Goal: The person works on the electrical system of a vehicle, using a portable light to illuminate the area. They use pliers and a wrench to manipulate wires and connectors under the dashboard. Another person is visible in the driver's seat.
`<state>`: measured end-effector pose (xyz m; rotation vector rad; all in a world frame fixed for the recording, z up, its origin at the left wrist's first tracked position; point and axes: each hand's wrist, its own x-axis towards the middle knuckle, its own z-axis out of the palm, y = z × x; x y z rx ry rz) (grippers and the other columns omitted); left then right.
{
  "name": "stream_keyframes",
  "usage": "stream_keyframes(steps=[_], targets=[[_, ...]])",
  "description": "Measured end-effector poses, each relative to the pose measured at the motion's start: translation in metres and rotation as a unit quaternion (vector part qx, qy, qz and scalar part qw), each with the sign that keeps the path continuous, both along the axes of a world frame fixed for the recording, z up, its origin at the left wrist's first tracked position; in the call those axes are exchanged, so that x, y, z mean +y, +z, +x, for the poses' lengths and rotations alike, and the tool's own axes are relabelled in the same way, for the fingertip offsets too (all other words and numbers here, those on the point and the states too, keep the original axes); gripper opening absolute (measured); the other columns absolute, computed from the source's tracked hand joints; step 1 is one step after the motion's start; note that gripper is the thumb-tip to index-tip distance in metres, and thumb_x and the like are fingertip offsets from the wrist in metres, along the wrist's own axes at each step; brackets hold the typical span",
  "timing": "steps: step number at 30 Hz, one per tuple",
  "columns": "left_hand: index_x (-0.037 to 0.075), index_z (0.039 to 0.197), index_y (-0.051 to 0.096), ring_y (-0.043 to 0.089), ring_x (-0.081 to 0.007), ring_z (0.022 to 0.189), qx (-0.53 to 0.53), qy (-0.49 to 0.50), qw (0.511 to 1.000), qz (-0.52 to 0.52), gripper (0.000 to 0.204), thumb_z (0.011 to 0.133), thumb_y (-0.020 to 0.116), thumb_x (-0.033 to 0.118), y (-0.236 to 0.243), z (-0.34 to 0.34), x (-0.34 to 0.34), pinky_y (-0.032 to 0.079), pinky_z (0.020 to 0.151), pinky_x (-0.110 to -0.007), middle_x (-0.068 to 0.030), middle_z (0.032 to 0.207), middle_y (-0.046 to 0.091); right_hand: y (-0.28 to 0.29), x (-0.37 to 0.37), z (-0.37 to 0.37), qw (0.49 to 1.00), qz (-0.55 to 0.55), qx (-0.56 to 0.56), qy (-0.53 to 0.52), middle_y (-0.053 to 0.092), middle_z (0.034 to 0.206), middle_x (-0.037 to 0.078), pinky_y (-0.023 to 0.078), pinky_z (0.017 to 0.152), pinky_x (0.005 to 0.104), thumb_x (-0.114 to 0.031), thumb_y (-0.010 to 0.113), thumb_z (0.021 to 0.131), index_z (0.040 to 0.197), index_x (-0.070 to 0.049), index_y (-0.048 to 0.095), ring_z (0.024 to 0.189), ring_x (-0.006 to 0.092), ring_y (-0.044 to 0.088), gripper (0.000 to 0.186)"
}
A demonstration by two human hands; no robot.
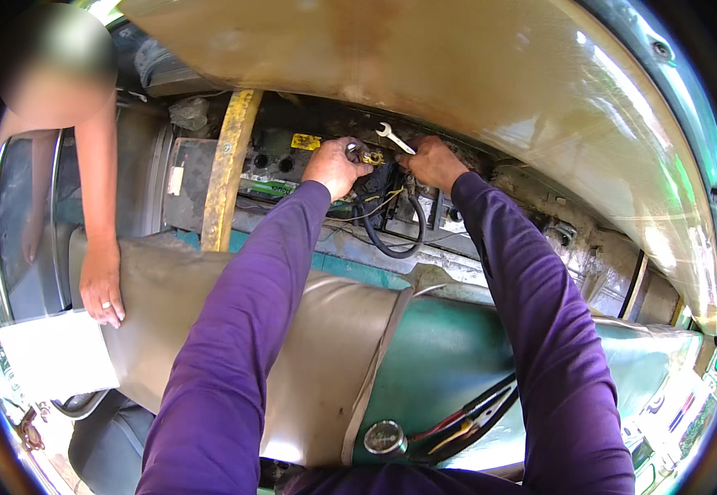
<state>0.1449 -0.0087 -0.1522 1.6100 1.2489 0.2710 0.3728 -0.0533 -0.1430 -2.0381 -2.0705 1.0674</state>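
Observation:
My left hand (335, 168) is closed round a small metal piece with a shiny ring-like edge. At its fingertips shows a brass-coloured cable clamp (372, 157); how the two join is hidden. Close on the right, my right hand (436, 164) grips an open-end wrench (395, 138), its open jaw pointing up and left. Both hands are over a dark battery (274, 162) with round caps and a yellow label. A thick black cable (418, 235) loops down between my hands, with a thin yellow wire beside it.
A brown panel (424, 49) arches above, and a worn yellow bar (230, 169) stands left. Brown and green seat cushions (309, 363) lie nearer me. On the green one rest a round gauge (385, 438) and cables. Another person's hand (102, 285) touches the brown cushion.

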Motion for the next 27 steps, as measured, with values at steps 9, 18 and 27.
stream_keyframes(steps=[9,18,27], targets=[[0.005,0.115,0.073,0.071,-0.0278,0.083,0.105,-0.049,0.993,0.011,0.037,0.081,0.084,0.017,-0.013,0.016,0.002,0.056,0.08,-0.039,-0.0145,0.095,0.076,-0.037,0.022,-0.002,0.988,-0.066,0.107,-0.089,0.07,0.105,0.033,0.053,0.093,0.0484,-0.048,0.07,0.093,0.103,0.01,0.072,0.104,0.0476,0.067,0.059],[0.007,0.119,0.073,0.074,-0.0301,0.095,0.097,-0.023,0.994,-0.047,0.041,0.081,0.084,0.017,-0.031,0.014,0.007,0.056,0.088,-0.04,-0.0142,0.1,0.078,-0.069,0.023,-0.012,0.998,0.027,0.009,-0.062,0.067,0.089,0.027,0.052,0.086,0.051,-0.042,0.066,0.097,0.101,-0.001,0.076,0.09,0.0453,0.066,0.042],[0.008,0.124,0.071,0.073,-0.0352,0.1,0.14,-0.035,0.99,0.011,0.048,0.08,0.085,0.022,-0.033,0.013,0.005,0.056,0.091,-0.043,-0.0168,0.103,0.077,-0.08,0.018,-0.008,0.991,0.062,-0.014,0.117,0.07,0.102,0.032,0.054,0.094,0.0496,-0.037,0.074,0.086,0.101,0.007,0.074,0.104,0.0482,0.067,0.047]])
